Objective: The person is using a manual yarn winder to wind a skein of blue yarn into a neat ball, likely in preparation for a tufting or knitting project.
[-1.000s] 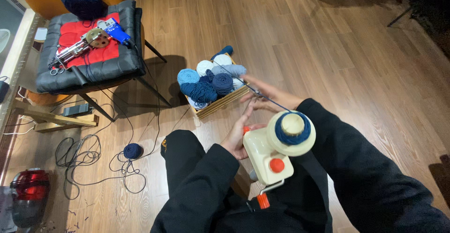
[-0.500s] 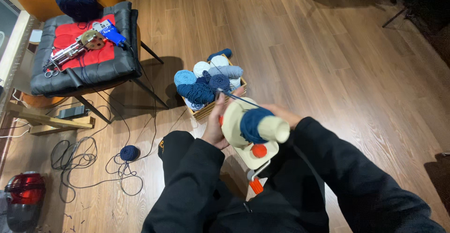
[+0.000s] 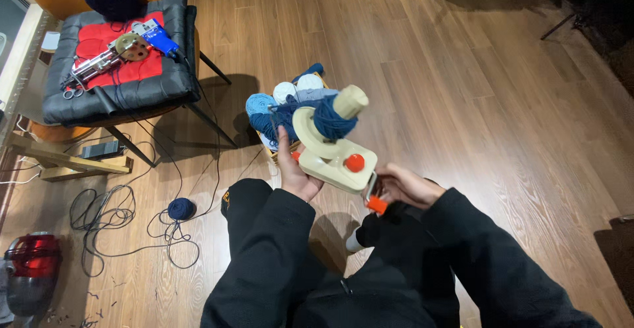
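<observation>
- Over your lap, your left hand (image 3: 295, 173) wraps the near end of the yarn winder (image 3: 333, 150), fingers curled shut against its cream base; your right hand (image 3: 404, 186) pinches the orange crank knob (image 3: 377, 204) at the lower end.
- You hold the winder tilted in the air above your knees, not clamped to any counter.
- It looks like light, rigid plastic, so grip the boxy base, not the spindle (image 3: 350, 101) or the round plate, which likely turn freely.
- Its body is cream with a red-orange button; a small cake of dark blue yarn (image 3: 330, 121) sits on the cone. That yarn is soft and could slip off.
- Just beyond, on the wooden floor, a box of yarn balls (image 3: 284, 103) holds blues and whites; a strand seems to run from it, though it is hard to trace.
- Farther left, a cushioned chair (image 3: 125, 90) carries a tufting gun (image 3: 125, 47).
</observation>
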